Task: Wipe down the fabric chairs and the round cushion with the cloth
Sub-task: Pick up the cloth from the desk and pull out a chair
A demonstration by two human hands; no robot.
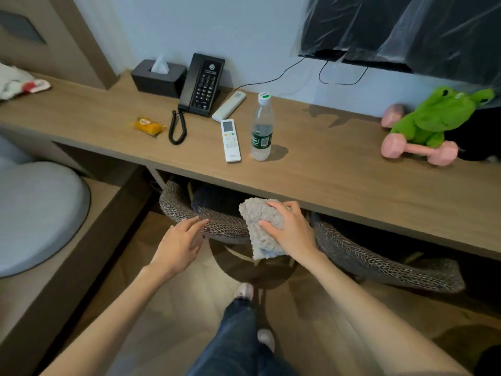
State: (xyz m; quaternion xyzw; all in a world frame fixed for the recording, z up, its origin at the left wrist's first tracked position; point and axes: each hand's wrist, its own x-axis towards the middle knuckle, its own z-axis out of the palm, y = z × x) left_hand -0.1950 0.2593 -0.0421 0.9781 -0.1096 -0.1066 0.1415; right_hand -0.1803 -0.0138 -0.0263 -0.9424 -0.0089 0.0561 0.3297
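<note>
Below the tabletop (339,172) edge: right hand (290,229), fingers and thumb curled on a fluffy grey cloth (260,237), holding it against the woven back rim of the near chair (173,207). Left hand (181,240), fingers straight, tips touching that rim. Second chair (379,261) just to the right. Round grey cushion (35,213) well apart, far left. Water bottle (262,128) upright on tabletop.

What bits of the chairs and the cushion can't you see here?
- Head view: the left chair and the right chair have their seats mostly hidden under the desk.
- The round cushion is cut off by the left edge.
- The cloth is partly covered by the right hand.
</note>
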